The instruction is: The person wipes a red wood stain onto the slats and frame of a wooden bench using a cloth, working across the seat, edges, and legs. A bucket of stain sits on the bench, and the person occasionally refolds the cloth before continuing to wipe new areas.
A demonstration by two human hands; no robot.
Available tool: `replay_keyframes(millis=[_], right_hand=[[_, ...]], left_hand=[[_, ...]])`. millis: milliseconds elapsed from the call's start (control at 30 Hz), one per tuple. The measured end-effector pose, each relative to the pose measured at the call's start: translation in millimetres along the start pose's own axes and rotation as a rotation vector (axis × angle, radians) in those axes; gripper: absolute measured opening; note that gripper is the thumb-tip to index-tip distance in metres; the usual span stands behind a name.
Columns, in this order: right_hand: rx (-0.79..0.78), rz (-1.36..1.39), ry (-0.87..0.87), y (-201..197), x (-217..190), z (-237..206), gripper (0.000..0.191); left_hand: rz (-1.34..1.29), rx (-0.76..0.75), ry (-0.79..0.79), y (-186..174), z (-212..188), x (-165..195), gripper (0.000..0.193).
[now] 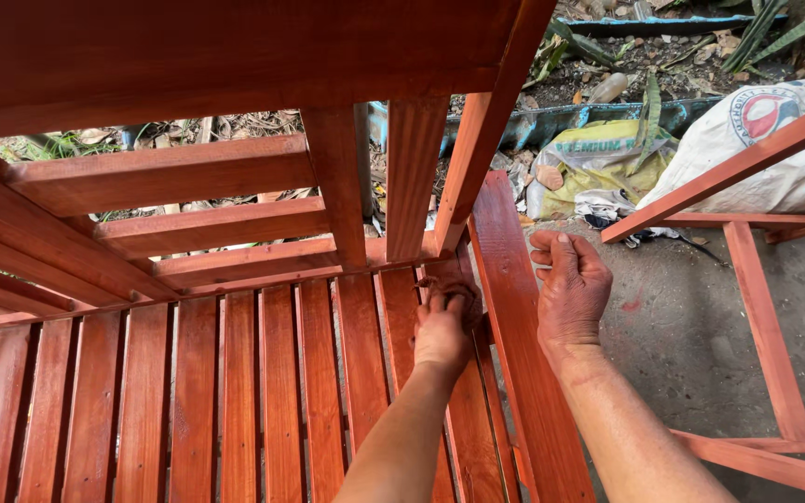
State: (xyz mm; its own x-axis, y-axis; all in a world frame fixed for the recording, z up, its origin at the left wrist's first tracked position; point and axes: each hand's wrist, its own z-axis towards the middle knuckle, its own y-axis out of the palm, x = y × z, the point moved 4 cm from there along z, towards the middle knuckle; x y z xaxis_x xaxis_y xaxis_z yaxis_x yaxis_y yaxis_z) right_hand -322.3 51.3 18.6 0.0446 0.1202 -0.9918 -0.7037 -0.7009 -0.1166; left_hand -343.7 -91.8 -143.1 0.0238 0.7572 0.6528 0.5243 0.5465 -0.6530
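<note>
1. What the left hand (444, 328) grips is hard to make out: a small brownish wad, likely a staining rag (440, 287), shows only as a frayed tuft above the knuckles. The fingers are clenched around it and pressed against the wood.
2. The red-brown slatted bench (235, 391) is cut off at the left, top and bottom edges, so its full shape cannot be told. Both forearms leave the picture at 6 o'clock.
3. The right hand (570, 289) grasps the outer edge of the side rail (514, 345), thumb and fingers curled over it, at about 3 o'clock from the left hand.
4. A broad top board (216, 56) spans 12 o'clock and hides much of the ground behind. Below it, upright slats (414, 177) and cross rails (160, 172) stand between the camera and the leaf litter.
5. At 2 o'clock lie a white sack (775, 149) and a yellow sack (598, 154), with a dark tarp edge (561, 121) and plant debris beyond.
6. At 3 to 5 o'clock a second, unfinished wooden frame (757, 307) of the same colour crosses bare concrete floor (682, 335), which carries a few reddish smears.
7. The bench seat, at 7 to 6 o'clock, is glossy, evenly stained, with narrow dark gaps between parallel slats. The rag sits at its far right corner, where seat slats meet the side rail.
8. Both hands are tinted reddish.
</note>
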Motion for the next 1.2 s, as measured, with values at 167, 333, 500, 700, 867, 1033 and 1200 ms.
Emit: replay_keyframes(millis=[167,333,500,700,867,1033,1200], right_hand=[[-0.004,-0.018,0.007,-4,-18,2,0.026],[0.017,-0.013,0.012,-15,-21,1,0.026],[0.033,0.011,-0.02,-31,-23,7,0.026],[0.023,0.074,-0.045,-27,-27,-1,0.026],[0.02,0.049,-0.007,-11,-31,-14,0.027],[0.017,0.038,0.014,-12,-35,-17,0.027],[0.014,0.03,0.015,-23,-29,-20,0.026]], left_hand=[[-0.512,0.199,-0.339,-35,31,-2,0.056],[-0.659,0.245,-0.382,-50,76,6,0.049],[-0.6,0.407,-0.216,-68,73,8,0.049],[-0.947,0.368,0.017,-113,59,36,0.048],[-1.179,0.295,0.156,-144,41,53,0.045],[-0.761,0.356,-0.025,-129,8,31,0.044],[-0.536,0.245,-0.261,-92,20,20,0.045]])
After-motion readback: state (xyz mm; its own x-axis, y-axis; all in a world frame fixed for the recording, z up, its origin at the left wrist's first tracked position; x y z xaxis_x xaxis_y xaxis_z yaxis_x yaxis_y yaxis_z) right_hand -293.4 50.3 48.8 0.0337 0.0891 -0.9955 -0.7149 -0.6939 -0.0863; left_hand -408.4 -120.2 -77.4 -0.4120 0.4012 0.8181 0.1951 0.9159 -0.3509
